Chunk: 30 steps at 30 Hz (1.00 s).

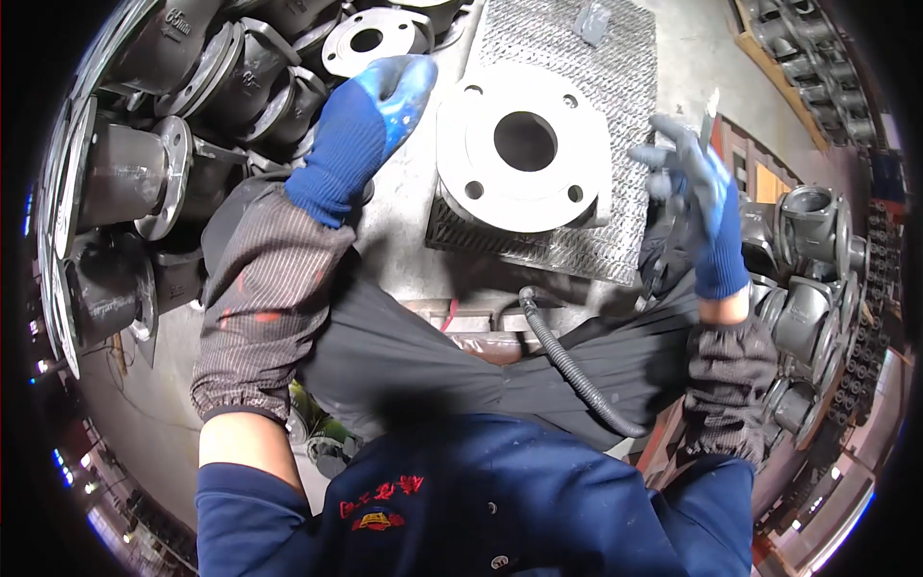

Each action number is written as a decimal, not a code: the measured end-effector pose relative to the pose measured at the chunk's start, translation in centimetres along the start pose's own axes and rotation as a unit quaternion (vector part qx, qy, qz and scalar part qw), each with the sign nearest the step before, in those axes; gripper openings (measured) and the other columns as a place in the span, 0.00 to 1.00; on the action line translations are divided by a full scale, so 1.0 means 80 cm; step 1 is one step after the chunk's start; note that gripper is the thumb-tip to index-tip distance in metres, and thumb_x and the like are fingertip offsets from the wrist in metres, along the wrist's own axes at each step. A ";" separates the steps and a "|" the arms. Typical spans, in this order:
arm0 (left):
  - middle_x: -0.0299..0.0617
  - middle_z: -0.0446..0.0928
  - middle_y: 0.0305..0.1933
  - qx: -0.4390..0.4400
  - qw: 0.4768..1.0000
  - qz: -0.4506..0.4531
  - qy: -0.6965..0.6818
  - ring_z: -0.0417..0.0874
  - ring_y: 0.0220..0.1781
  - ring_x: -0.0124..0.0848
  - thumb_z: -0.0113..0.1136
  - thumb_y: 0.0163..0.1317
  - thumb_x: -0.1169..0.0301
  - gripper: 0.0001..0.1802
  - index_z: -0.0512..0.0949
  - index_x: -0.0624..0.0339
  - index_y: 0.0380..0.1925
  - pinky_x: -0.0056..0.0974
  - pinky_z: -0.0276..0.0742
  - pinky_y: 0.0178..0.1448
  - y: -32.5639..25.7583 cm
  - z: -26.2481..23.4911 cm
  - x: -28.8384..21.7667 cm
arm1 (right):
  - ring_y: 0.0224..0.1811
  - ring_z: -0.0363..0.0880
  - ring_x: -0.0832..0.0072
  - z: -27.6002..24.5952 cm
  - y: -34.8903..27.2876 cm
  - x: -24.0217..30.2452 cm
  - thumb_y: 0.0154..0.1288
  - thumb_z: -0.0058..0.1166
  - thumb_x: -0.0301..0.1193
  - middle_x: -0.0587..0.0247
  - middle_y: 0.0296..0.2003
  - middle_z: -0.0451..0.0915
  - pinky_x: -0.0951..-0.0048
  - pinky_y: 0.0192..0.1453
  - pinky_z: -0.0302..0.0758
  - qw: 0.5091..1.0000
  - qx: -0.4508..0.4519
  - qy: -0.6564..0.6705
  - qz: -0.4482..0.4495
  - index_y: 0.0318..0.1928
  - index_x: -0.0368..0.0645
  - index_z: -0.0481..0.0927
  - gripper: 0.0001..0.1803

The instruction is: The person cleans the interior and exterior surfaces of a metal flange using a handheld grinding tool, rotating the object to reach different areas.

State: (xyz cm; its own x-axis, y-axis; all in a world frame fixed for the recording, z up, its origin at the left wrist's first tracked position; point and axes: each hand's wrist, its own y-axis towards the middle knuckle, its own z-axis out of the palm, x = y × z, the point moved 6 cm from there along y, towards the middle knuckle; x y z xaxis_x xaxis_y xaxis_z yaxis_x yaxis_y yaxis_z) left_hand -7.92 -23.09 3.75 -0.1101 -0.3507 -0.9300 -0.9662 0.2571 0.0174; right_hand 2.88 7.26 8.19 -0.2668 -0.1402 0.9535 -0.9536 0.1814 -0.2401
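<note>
A pale flanged casting, round with a central bore and bolt holes, lies flange up on a ridged metal plate. My left hand, in a blue coated glove, is to its left, apart from it. Its fingers are curled together, and I see nothing in them. To the right of the casting hovers my right hand, gloved likewise. A slim grey stick with a whitish tip rises from its grip beside the thumb side; its lower part is hidden. The other fingers reach toward the casting without touching it.
Several dark flanged castings are stacked at the left, with a lighter flange beyond my left hand. More castings stand at the right. A ribbed grey hose runs over my lap. A small grey block rests on the plate's far end.
</note>
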 end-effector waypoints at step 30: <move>0.51 0.80 0.33 0.220 0.967 0.112 0.064 0.84 0.34 0.34 0.61 0.56 0.63 0.20 0.77 0.68 0.43 0.34 0.78 0.39 -0.050 0.180 -0.119 | 0.20 0.68 0.92 -0.048 0.003 -0.136 0.64 0.37 0.38 0.74 0.28 0.76 0.91 0.17 0.59 0.997 -0.046 -0.066 0.012 0.50 0.38 0.75 0.22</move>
State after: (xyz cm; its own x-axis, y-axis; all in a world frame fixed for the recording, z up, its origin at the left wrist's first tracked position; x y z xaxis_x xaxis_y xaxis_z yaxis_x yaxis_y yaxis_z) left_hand 0.32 -7.84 7.23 -0.3594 -0.3434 -0.8677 -0.7252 0.6880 0.0281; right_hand 6.06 12.56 -1.56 -0.3104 -0.2617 0.9139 -0.9318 0.2741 -0.2381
